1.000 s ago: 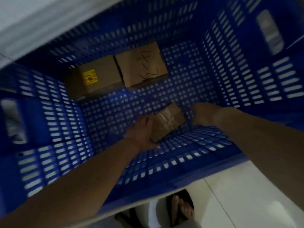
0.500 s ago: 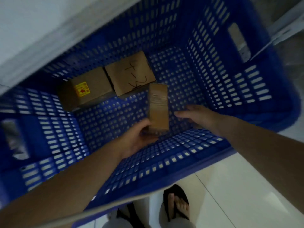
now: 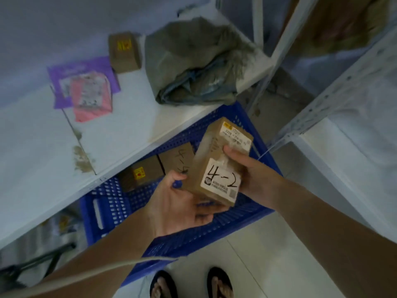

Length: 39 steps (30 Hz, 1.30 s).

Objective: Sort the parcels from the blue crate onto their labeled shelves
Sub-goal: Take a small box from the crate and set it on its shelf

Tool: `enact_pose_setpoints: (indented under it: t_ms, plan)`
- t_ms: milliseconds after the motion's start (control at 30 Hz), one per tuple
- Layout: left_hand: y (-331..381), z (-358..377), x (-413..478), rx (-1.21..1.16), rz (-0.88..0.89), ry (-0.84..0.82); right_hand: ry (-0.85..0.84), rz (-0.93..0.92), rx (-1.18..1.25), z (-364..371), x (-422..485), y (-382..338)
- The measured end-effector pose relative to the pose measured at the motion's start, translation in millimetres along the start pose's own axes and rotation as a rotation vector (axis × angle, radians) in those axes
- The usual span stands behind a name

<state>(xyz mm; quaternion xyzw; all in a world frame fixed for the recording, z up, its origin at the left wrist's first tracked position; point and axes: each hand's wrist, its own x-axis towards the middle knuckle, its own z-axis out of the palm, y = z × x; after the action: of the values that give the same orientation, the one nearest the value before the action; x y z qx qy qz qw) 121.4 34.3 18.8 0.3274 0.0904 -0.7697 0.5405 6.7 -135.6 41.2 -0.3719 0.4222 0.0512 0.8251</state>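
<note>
A small brown cardboard parcel (image 3: pixel 217 166) with a white label marked "4-2" is held above the blue crate (image 3: pixel 214 229) in both hands. My left hand (image 3: pixel 178 203) cups it from below and the left, thumb on its side. My right hand (image 3: pixel 251 175) grips its right side, thumb across the top face. Two more brown parcels lie in the crate: one with a yellow sticker (image 3: pixel 141 174) and one with handwritten black marks (image 3: pixel 178 157), partly hidden behind the held parcel.
A white shelf (image 3: pixel 120 134) above the crate carries a brown box with a yellow sticker (image 3: pixel 124 52), a purple and pink mailer (image 3: pixel 86 87) and a grey-green plastic bag (image 3: pixel 197 65). White metal shelf posts (image 3: pixel 322 106) stand at the right. My sandalled feet (image 3: pixel 191 284) are on white floor tiles.
The parcel has been lifted out of the crate bottom and turned label-up. My right hand has taken hold of it. The view has pulled back and up, showing the shelf.
</note>
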Motion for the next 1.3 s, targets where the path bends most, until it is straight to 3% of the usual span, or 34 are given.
enact_pose_setpoints:
  t_ms: [100, 233, 367, 500, 633, 967, 1133, 1300]
  plan:
    - [3.5, 42.6, -22.6, 0.072, 0.038, 0.000, 0.013, -0.097, 0.027, 19.5, -37.1, -31.5]
    - [13.2, 100.8, -55.5, 0.132, 0.250, 0.078, 0.070, -0.218, 0.099, 41.3, -90.3, -71.5]
    - [32.6, 167.4, -96.4, 0.343, 0.419, 0.169, 0.150, -0.351, 0.007, 62.4, -150.3, -122.7]
    - [48.9, 240.9, -138.2, 0.417, 0.632, 0.243, 0.045, -0.453, -0.203, 76.7, -219.5, -183.4]
    - [56.1, 320.3, -192.1, 0.442, 0.831, 0.163, -0.064, -0.527, -0.486, 91.5, -302.7, -225.5]
    - [57.7, 490.1, -349.9, 0.736, 1.233, 0.034, -0.062, -0.964, -0.801, 177.4, -528.3, -286.3]
    - [36.1, 536.8, -437.3, 1.029, 1.577, 0.232, 0.106, -1.237, -0.801, 248.3, -611.1, -272.0]
    - [8.5, 575.4, -489.8, 1.202, 1.627, 0.251, 0.309, -1.485, -0.838, 295.0, -692.7, -251.3]
